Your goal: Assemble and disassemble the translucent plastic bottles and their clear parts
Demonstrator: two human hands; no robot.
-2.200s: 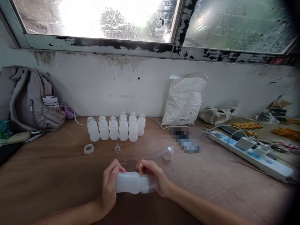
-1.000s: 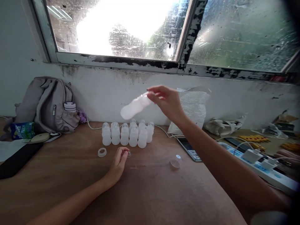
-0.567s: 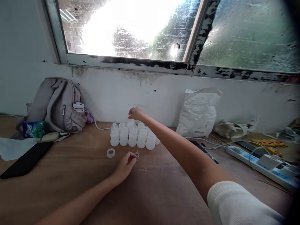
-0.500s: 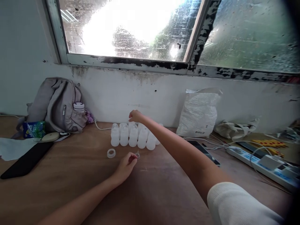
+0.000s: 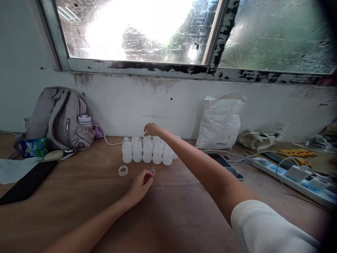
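Note:
Several translucent white bottles with clear caps (image 5: 137, 151) stand in rows on the wooden table by the wall. My right hand (image 5: 151, 129) is over the back row, fingers bent down at a bottle top; what its fingertips touch is too small to tell. In front of the bottles, my left hand (image 5: 144, 180) rests low over the table with thumb and fingers curled together beside a small clear nipple-like piece (image 5: 153, 171), its fingertips at that piece's edge. A white ring (image 5: 123, 171) lies on the table left of my left hand.
A grey backpack (image 5: 59, 119) leans on the wall at left, with a blue-green packet (image 5: 34, 147) and black flat case (image 5: 28, 184) before it. At right are a white padded bag (image 5: 220, 123), a phone (image 5: 225, 166), cables and a power strip (image 5: 292, 179).
The whole view has shifted slightly. Both hands keep nearly the same places relative to the bottles and the small clear piece.

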